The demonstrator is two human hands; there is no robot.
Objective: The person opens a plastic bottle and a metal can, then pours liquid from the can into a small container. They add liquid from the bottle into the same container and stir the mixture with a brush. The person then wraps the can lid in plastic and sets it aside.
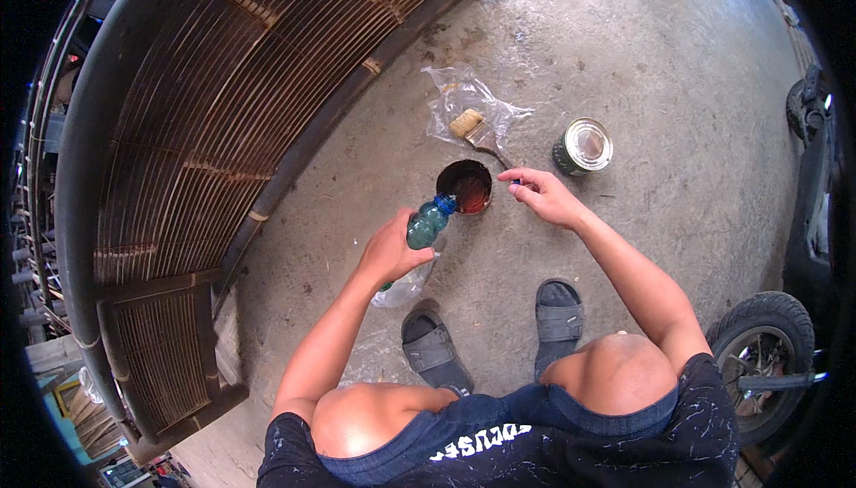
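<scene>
A clear bluish plastic bottle (426,228) with a blue neck is gripped in my left hand (390,252). It tilts so that its mouth sits at the near-left rim of an open tin can (465,187), which has reddish-brown residue inside. My right hand (546,197) is pinched on a small blue piece that looks like a bottle cap (515,182), to the right of the can. Just beyond that hand lies a paintbrush (480,133) with pale bristles, its handle end close to my fingers. I cannot make out whether liquid is flowing from the bottle.
Crumpled clear plastic (446,96) lies under the brush. A lidded tin (584,146) stands to the right. Another plastic bag (406,287) is below my left hand. A slatted bamboo bench (214,87) fills the left side; a wheel (762,368) stands at lower right on the concrete floor (687,87).
</scene>
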